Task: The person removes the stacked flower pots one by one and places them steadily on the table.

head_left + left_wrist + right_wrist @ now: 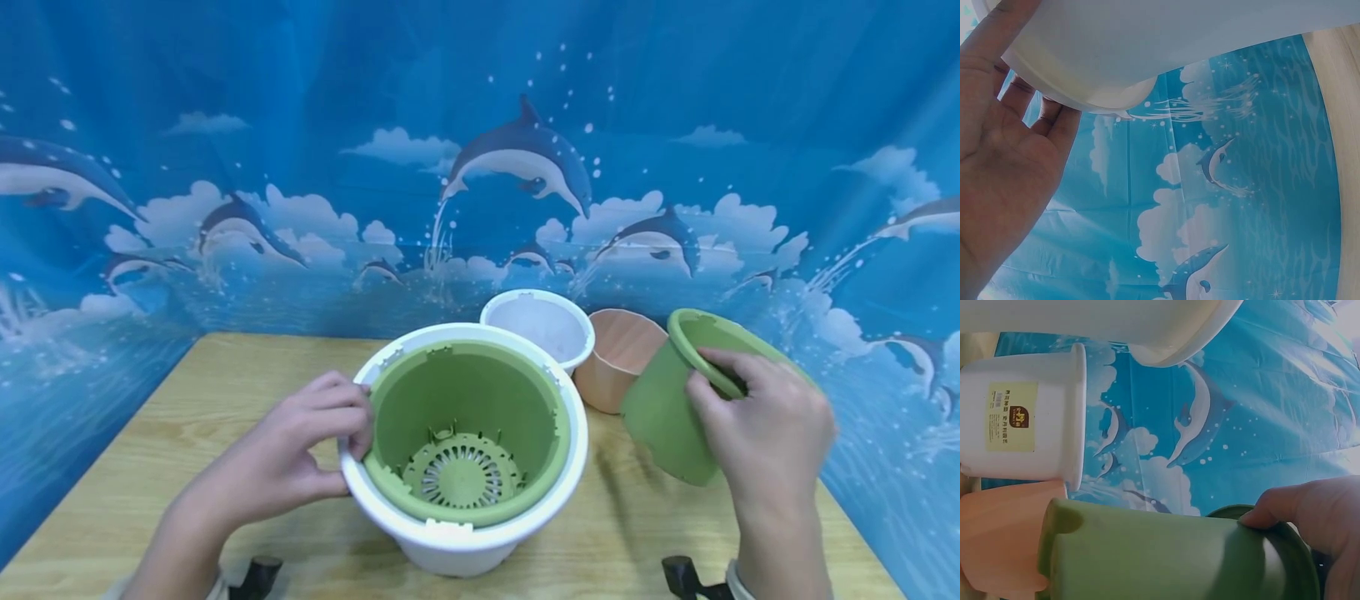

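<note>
A large white flowerpot (465, 554) stands upright on the table, with a green pot (480, 379) with a slotted bottom nested inside it. My left hand (300, 442) grips the left side of the white rim, fingers over the edge and thumb on the outer wall; the left wrist view shows the palm (1010, 156) below the rim. To the right, my right hand (772, 425) pinches the rim of another green flowerpot (660, 417), thumb outside and fingers hidden within. That pot is tilted, and its side (1141, 550) fills the bottom of the right wrist view.
Behind the large pot stands a smaller white pot (543, 321) bearing a paper label (1011, 417). An orange pot (603, 379) stands beside it, close to the held green pot. The wooden table (277, 367) meets a blue dolphin-printed backdrop (315, 100) at the back and sides.
</note>
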`<act>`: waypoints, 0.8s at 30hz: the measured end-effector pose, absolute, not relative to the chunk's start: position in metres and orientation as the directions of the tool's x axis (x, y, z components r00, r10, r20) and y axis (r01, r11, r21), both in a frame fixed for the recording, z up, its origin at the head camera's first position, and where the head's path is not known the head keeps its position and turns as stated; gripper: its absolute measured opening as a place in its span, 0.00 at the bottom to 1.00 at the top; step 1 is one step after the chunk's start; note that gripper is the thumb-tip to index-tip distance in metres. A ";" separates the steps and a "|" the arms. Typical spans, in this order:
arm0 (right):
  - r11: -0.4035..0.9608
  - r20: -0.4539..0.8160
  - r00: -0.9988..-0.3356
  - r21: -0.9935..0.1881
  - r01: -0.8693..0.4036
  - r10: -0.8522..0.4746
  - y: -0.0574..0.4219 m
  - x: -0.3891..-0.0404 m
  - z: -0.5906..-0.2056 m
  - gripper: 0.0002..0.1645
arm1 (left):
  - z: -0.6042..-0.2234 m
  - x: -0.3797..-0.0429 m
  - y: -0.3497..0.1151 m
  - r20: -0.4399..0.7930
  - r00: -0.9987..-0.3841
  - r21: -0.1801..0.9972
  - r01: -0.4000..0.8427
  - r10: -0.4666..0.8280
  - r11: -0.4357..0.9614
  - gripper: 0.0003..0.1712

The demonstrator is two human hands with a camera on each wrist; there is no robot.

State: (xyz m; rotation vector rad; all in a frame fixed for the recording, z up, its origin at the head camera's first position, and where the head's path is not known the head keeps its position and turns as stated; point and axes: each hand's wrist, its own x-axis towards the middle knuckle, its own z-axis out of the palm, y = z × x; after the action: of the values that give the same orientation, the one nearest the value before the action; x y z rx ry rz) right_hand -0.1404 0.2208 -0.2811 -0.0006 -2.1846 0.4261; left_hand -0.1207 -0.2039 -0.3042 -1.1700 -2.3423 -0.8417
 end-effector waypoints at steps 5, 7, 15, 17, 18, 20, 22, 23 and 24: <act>0.950 0.739 -0.652 -0.298 -0.091 0.169 0.222 -0.144 -0.284 0.12 | -0.303 -0.119 -0.204 0.575 -0.578 0.347 0.813 0.579 0.467 0.23; 0.953 0.732 -0.661 -0.292 -0.082 0.167 0.223 -0.146 -0.287 0.11 | -0.302 -0.119 -0.204 0.578 -0.574 0.343 0.816 0.580 0.466 0.23; 0.950 0.678 -0.712 -0.308 -0.045 0.186 0.225 -0.151 -0.290 0.12 | -0.301 -0.119 -0.205 0.558 -0.596 0.360 0.801 0.578 0.479 0.23; 0.952 0.668 -0.721 -0.305 -0.041 0.183 0.226 -0.153 -0.291 0.12 | -0.301 -0.119 -0.205 0.559 -0.595 0.358 0.801 0.577 0.479 0.23; 0.952 0.662 -0.727 -0.302 -0.036 0.183 0.227 -0.154 -0.291 0.12 | -0.301 -0.119 -0.205 0.559 -0.596 0.359 0.801 0.577 0.479 0.23; 0.956 0.656 -0.734 -0.293 -0.032 0.177 0.228 -0.155 -0.293 0.11 | -0.301 -0.119 -0.205 0.560 -0.595 0.358 0.801 0.577 0.479 0.23; 0.958 0.624 -0.760 -0.288 -0.010 0.180 0.229 -0.157 -0.295 0.12 | -0.301 -0.119 -0.205 0.559 -0.594 0.355 0.802 0.578 0.480 0.23; 0.957 0.597 -0.780 -0.289 0.007 0.186 0.230 -0.158 -0.295 0.12 | -0.301 -0.119 -0.205 0.559 -0.593 0.355 0.803 0.580 0.480 0.23; 0.955 0.563 -0.803 -0.294 0.026 0.196 0.230 -0.159 -0.295 0.13 | -0.301 -0.120 -0.205 0.559 -0.593 0.354 0.803 0.580 0.480 0.22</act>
State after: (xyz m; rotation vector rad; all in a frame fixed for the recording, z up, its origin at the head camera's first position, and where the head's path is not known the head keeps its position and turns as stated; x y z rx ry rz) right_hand -0.1588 0.2304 -0.2952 -0.1561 -2.4832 0.3623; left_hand -0.1197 -0.2047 -0.3010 -1.1590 -2.3676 -0.8483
